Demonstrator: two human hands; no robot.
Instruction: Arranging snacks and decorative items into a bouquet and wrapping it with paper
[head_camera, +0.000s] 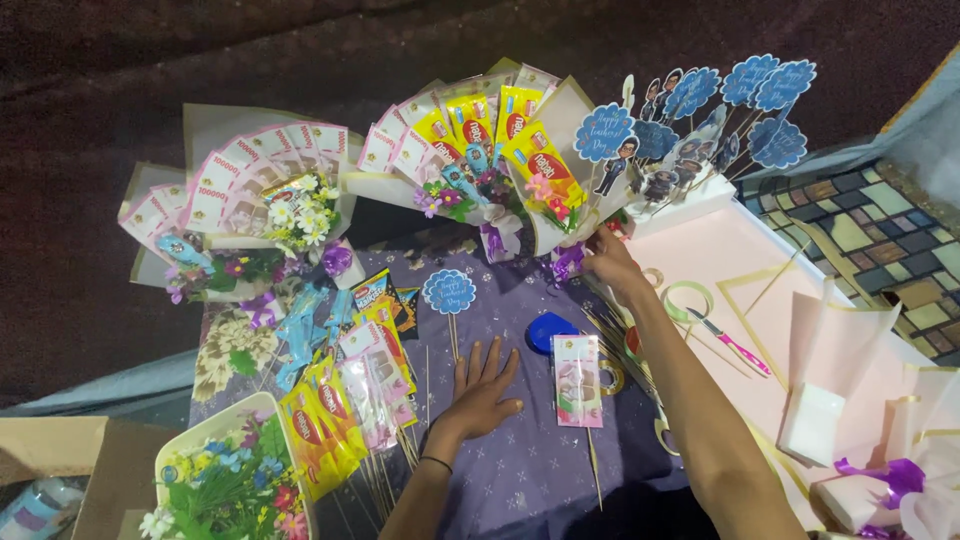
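My left hand (483, 387) lies flat with fingers spread on the purple patterned cloth (520, 460), holding nothing, between a blue round paper topper on a stick (449, 293) and a pink packet on a skewer (577, 380). My right hand (610, 262) reaches forward to the base of a bouquet of yellow snack packets and banknotes (500, 150), its fingers closed at the wrapping near a purple ribbon (568, 262). What the fingers pinch is hidden.
A second banknote bouquet (240, 200) lies at the left. Blue toppers stand in a white foam block (690, 200). Snack packets on skewers (340, 410), a bowl of artificial flowers (230, 480), a blue tape dispenser (548, 330), pink paper sheets (740, 260), a cutter (735, 345) and ribbon rolls surround the hands.
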